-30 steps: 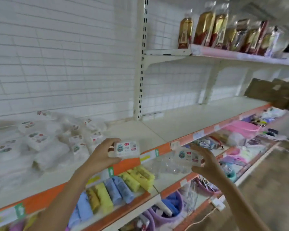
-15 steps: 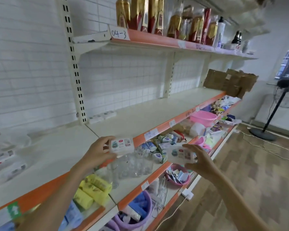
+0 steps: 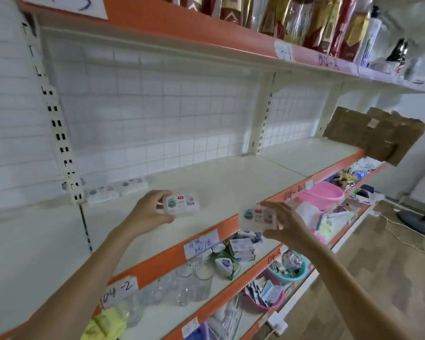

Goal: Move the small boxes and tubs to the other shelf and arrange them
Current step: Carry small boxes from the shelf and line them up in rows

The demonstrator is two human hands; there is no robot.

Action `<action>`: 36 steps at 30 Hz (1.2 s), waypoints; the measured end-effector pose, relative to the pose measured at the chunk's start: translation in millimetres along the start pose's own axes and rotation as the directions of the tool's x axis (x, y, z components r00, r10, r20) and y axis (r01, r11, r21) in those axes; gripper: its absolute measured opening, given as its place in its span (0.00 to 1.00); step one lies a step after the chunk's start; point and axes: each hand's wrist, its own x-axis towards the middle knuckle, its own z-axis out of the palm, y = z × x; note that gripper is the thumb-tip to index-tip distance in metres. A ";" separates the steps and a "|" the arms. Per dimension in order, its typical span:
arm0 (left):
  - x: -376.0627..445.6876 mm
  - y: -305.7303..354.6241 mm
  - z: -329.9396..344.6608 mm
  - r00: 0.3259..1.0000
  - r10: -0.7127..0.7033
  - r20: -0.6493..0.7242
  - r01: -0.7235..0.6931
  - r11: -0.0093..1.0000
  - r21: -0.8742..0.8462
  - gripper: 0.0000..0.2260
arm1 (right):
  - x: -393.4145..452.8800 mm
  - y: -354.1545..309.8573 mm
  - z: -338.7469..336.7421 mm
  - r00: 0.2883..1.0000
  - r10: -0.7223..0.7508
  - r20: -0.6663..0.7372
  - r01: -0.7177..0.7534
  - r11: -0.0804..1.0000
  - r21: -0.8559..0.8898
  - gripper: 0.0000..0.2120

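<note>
White shelf [image 3: 231, 182] with orange front edge spans view, wire grid panel behind. Top shelf [image 3: 206, 28] carries row of bottles. Brown cardboard [image 3: 373, 133] at shelf's far right end. Pink basin [image 3: 322, 195] on lower tier; clear glasses [image 3: 192, 278] lower left. Left hand [image 3: 147, 212] grips small box [image 3: 182, 203] by its end, held just above shelf surface. Right hand [image 3: 285, 222] pinches second small box [image 3: 258, 217] out past shelf front edge. Few small boxes, blurred, possibly same kind [image 3: 118, 188], rest at shelf back by upright.
</note>
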 end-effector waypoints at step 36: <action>134.9 -71.3 21.8 0.800 -0.166 -0.576 0.506 0.703 0.500 0.18 | 330.7 -21.0 168.6 0.858 -0.382 0.343 0.186 0.854 0.487 0.20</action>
